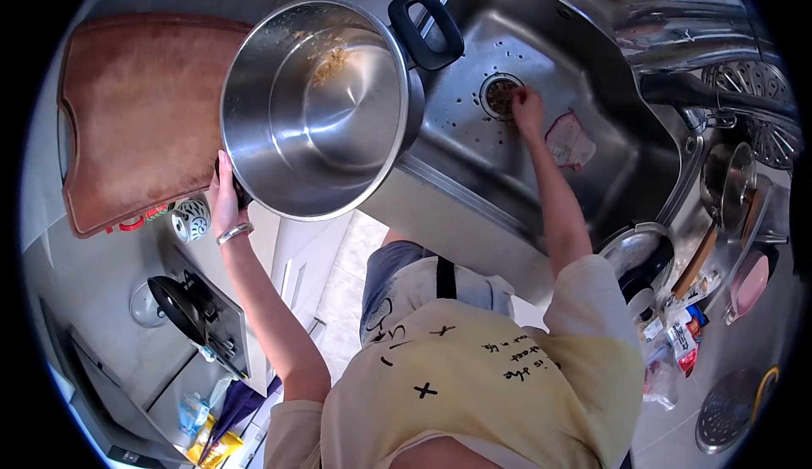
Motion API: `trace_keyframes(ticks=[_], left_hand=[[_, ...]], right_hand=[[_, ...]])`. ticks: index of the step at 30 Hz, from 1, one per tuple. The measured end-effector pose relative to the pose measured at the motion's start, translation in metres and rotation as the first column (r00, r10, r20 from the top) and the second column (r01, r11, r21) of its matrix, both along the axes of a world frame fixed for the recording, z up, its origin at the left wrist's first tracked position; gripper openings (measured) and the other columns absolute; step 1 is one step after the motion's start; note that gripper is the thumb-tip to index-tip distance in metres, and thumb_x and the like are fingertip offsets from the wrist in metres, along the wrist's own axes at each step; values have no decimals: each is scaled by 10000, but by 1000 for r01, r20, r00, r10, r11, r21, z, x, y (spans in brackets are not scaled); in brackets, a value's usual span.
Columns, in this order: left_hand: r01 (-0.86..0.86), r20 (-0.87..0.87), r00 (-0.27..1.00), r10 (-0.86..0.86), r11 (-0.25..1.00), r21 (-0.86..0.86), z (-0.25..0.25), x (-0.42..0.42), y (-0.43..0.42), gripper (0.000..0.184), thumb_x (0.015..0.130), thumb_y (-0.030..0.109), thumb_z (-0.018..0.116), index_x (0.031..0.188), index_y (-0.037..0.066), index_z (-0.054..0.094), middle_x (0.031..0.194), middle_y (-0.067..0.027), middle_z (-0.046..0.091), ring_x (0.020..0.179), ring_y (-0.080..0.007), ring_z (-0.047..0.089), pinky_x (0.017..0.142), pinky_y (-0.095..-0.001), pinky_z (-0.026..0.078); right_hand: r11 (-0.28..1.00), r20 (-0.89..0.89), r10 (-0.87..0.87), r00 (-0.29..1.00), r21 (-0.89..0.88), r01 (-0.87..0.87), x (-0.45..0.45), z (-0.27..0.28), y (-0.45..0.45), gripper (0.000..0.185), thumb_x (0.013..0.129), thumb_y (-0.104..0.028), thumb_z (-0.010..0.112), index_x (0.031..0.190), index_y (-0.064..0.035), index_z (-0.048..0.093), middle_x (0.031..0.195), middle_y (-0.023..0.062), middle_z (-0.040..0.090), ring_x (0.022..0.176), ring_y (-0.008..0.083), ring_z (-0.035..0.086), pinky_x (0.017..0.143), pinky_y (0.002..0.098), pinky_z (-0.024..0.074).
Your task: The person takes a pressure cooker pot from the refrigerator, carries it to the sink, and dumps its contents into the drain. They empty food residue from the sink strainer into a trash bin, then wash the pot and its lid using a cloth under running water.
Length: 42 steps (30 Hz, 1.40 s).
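Note:
My left hand point(227, 197) is wrapped round the near handle of a big stainless steel pot point(313, 122), which tilts so that its inside faces me. Brownish food bits cling to the pot's inner wall, and its other black handle point(426, 29) sticks out over the sink's edge. Down in the steel sink point(474, 38), my right hand point(528, 112) has its fingers pinched together at the rim of the drain strainer point(499, 95). Whatever those fingers hold is hidden. Dark crumbs lie round the drain. A pale, pinkish flat piece point(571, 141) rests on the sink floor beside my right wrist.
A wooden cutting board point(148, 105) stands left of the pot, with a patterned cup point(191, 219) below it. The faucet point(702, 97) reaches in from the right. Lidded pans point(729, 183) and packets point(683, 338) crowd the right counter; a black pan point(178, 308) sits lower left.

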<state>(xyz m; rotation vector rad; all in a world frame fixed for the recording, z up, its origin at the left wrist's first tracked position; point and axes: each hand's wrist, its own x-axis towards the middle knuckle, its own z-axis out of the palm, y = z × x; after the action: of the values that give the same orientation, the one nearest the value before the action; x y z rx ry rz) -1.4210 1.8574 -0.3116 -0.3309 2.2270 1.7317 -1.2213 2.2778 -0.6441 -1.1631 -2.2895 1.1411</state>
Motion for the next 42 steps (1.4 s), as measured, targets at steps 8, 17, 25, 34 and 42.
trace_keyframes(ticks=[8,17,25,34,42], left_hand=[[17,-7,1000,-17,999,30,-6,-2,-6,450,866,366,534,1101,-18,523,1019,-46,579,910,-114,543,817,-256,436],[21,35,999,-20,1000,-20,3,2,2,445,873,406,504,1048,1,555,956,-36,596,851,-104,552,759,-242,446],[17,42,999,-14,997,-72,4,4,1,428,862,423,515,1012,26,570,880,-10,603,755,-77,556,644,-211,458],[7,22,1000,-6,999,-45,5,6,7,399,892,394,473,1025,29,564,891,-11,602,767,-75,555,653,-214,460],[30,39,999,-29,999,-37,3,1,-1,406,905,376,452,1082,22,542,978,-23,592,864,-96,551,760,-234,454]], right_hand=[[689,387,707,592,-567,-452,58,-21,42,153,667,-187,606,716,-55,666,623,124,621,587,256,604,589,371,478],[674,-15,534,846,-596,-436,18,-10,25,210,746,-83,544,915,-28,655,855,65,648,785,121,593,724,259,465],[418,-251,298,921,-833,-363,20,-13,8,240,729,-29,516,931,0,641,911,56,645,810,141,603,794,277,468],[352,145,892,427,367,-861,7,29,-84,412,818,-184,475,1214,-74,457,1324,97,386,1218,237,362,1018,361,278],[384,377,755,537,410,-828,-29,3,-56,593,849,-353,433,1351,-86,264,1427,44,217,1330,192,146,1097,394,39]])
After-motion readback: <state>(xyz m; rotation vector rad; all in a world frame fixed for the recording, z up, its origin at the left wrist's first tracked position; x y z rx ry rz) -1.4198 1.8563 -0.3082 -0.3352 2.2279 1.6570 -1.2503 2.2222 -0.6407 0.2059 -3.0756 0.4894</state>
